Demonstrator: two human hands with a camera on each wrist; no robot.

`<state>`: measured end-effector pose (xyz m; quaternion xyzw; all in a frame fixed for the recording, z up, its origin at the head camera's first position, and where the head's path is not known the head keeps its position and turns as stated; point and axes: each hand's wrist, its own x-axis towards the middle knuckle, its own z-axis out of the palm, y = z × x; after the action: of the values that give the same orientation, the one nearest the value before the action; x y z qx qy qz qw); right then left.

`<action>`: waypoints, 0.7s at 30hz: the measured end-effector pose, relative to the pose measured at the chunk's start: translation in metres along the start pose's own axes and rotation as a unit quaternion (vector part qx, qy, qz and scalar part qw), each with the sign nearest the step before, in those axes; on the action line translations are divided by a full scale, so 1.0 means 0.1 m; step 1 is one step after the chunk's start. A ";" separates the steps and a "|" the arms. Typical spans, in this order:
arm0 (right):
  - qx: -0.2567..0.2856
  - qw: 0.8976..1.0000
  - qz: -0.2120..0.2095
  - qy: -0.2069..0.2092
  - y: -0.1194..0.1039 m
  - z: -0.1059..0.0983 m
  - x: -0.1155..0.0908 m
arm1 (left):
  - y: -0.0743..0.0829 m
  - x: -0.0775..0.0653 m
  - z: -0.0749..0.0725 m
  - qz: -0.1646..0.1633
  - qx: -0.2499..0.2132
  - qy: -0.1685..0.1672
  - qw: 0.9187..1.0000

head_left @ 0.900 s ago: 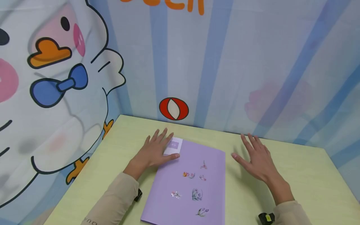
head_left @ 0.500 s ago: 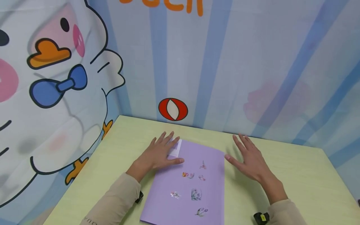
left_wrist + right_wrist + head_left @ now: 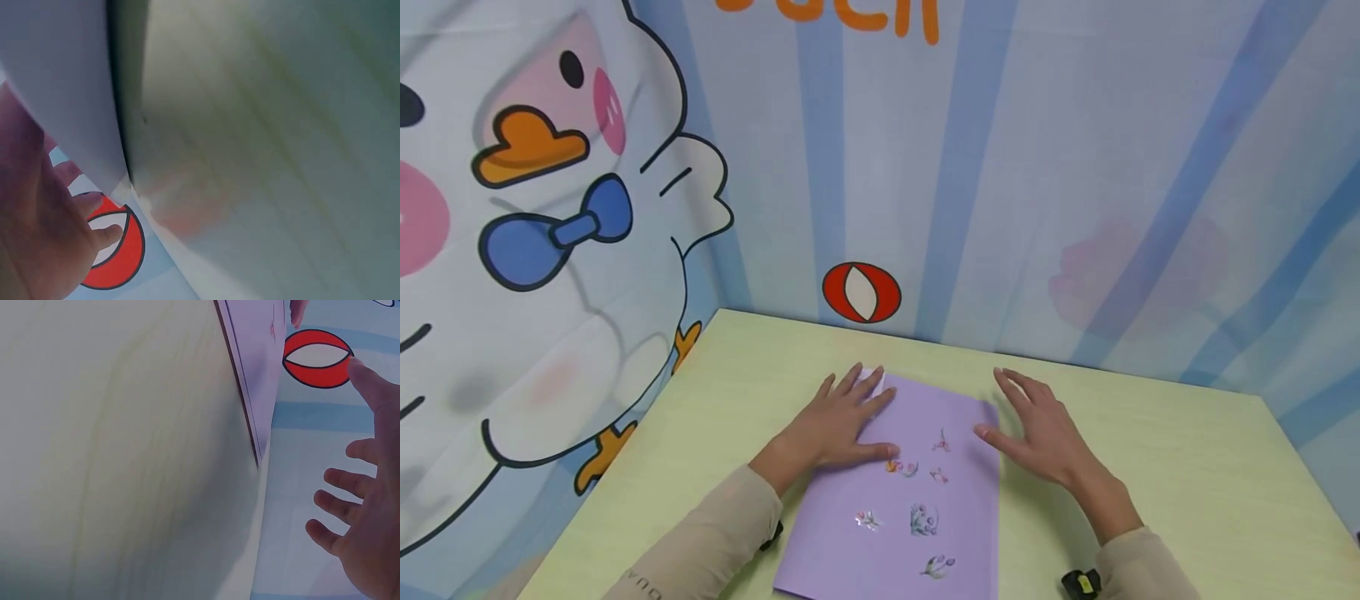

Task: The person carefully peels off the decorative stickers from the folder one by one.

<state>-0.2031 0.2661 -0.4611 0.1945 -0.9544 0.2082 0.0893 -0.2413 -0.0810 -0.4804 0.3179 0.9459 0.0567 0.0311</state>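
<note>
A purple folder (image 3: 895, 533) with several flower stickers lies on the pale yellow table. Over its upper left corner my left hand (image 3: 835, 421) is spread, the fingers nearly straight and covering most of a white label (image 3: 872, 382) there. The left thumb reaches across the folder close to an orange and pink flower sticker (image 3: 901, 468). At the folder's right edge hovers my right hand (image 3: 1041, 429), its fingers loosely extended and holding nothing, the thumb overlapping the folder's upper right part. The right wrist view shows this hand (image 3: 369, 512) apart from the folder's corner (image 3: 259, 444).
The table (image 3: 1187, 467) extends to both sides of the folder. Behind it hangs a striped blue and white cloth (image 3: 895, 167) with a red ball print, and a large cartoon duck (image 3: 572, 333) covers the left side. A small black device (image 3: 1081, 583) sits at the right wrist.
My left hand has slid right and slightly nearer over the folder, covering more of the white label. The right hand has moved left, from beside the folder to over its right edge.
</note>
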 end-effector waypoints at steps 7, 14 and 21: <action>0.011 1.000 -0.011 -0.016 -0.10 0.10 0.04 | 0.04 0.03 0.04 0.019 0.025 -0.004 1.000; 0.044 0.998 -0.040 -0.031 -0.18 0.21 0.10 | 0.08 0.05 0.05 0.039 0.016 -0.007 0.999; 0.083 0.993 -0.049 -0.071 -0.25 0.32 0.15 | 0.10 0.07 0.06 0.044 0.021 -0.011 0.999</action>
<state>-0.2088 0.2259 -0.4771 0.2620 -0.9272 0.2673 0.0148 -0.2402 -0.0688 -0.4856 0.3602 0.9317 0.0343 0.0322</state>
